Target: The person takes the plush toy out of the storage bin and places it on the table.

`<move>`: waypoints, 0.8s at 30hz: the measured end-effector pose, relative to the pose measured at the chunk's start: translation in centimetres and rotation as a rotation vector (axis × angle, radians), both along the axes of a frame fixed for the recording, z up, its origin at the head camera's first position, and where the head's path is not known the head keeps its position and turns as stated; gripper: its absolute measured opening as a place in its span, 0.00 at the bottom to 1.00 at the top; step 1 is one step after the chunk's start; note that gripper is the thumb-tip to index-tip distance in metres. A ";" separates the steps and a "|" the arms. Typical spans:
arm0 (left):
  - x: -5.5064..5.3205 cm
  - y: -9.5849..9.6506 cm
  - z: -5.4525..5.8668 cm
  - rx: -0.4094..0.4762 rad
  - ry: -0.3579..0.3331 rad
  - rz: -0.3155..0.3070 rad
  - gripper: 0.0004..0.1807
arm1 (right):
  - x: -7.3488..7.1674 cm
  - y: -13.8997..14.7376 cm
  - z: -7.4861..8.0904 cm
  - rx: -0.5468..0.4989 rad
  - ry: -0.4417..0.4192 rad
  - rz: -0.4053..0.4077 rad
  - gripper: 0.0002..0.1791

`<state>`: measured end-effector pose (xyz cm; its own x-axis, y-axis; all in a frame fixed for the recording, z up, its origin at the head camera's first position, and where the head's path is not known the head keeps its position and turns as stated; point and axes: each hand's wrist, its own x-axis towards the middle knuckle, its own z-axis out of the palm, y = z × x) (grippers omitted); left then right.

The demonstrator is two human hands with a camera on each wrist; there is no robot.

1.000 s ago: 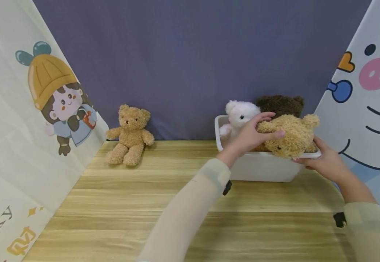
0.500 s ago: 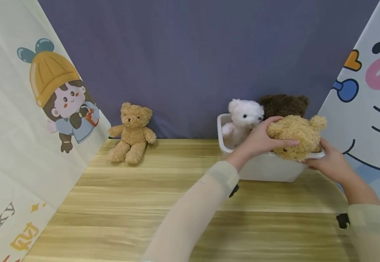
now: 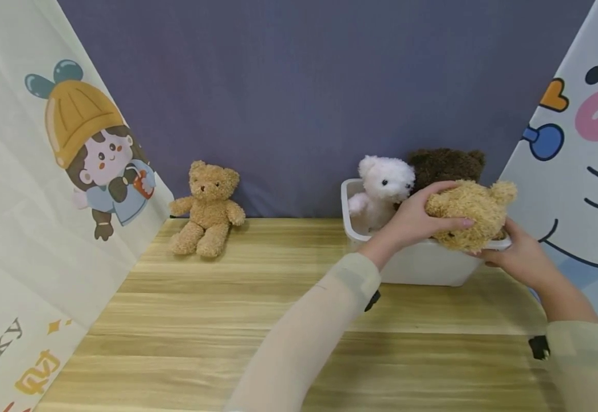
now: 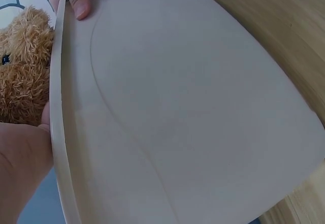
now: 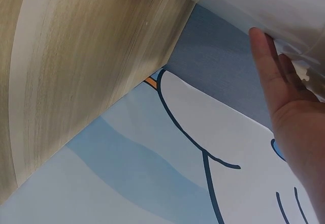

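Note:
In the head view my left hand (image 3: 418,217) grips the head of a fluffy golden-tan teddy bear (image 3: 479,206), thumb across its face, at the front right of a white plastic bin (image 3: 422,264). My right hand (image 3: 522,257) holds the bin's right end at the rim. From the left wrist, the right thumb (image 4: 79,5) shows against the bin's outer wall; in the right wrist view, fingers (image 5: 264,56) lie along its side. A white bear (image 3: 383,178) and a dark brown bear (image 3: 445,165) sit behind in the bin. The tan bear's lower body is hidden.
Another tan teddy bear (image 3: 208,209) sits at the table's back left against a grey-blue curtain (image 3: 288,103). The bin stands on the wood-grain table (image 3: 195,320), close to that curtain. Printed white cloths hang along the left (image 3: 15,189) and right (image 3: 582,200) sides.
My left hand and the tan bear have shifted right, uncovering more of the white bear. My right hand stays at the bin's end. The head view has turned slightly.

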<state>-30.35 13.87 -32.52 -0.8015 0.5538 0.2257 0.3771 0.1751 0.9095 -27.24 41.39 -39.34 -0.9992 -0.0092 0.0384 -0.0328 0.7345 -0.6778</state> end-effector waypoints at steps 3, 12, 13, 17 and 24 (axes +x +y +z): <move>-0.1 0.0 -0.1 0.013 0.013 -0.008 0.38 | 0.0 0.0 0.1 0.017 -0.008 -0.006 0.63; 0.2 0.0 -0.3 0.009 0.044 0.022 0.35 | 0.3 0.2 0.1 0.039 -0.027 -0.010 0.65; 0.3 0.0 -0.3 0.007 0.055 0.023 0.35 | 0.4 0.2 0.1 0.042 -0.027 -0.010 0.65; 0.6 -0.2 -0.6 0.020 0.082 0.028 0.34 | 0.5 0.3 -0.1 0.035 -0.008 -0.004 0.61; 0.4 -1.1 -0.1 0.106 0.040 0.040 0.33 | 0.0 0.1 0.0 0.006 0.006 0.019 0.63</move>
<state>-29.99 12.73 -32.61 -0.8113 0.4931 0.3141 0.4085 0.0938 0.9079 -27.22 41.47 -39.34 -0.9986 -0.0284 0.0440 -0.0507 0.7380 -0.6729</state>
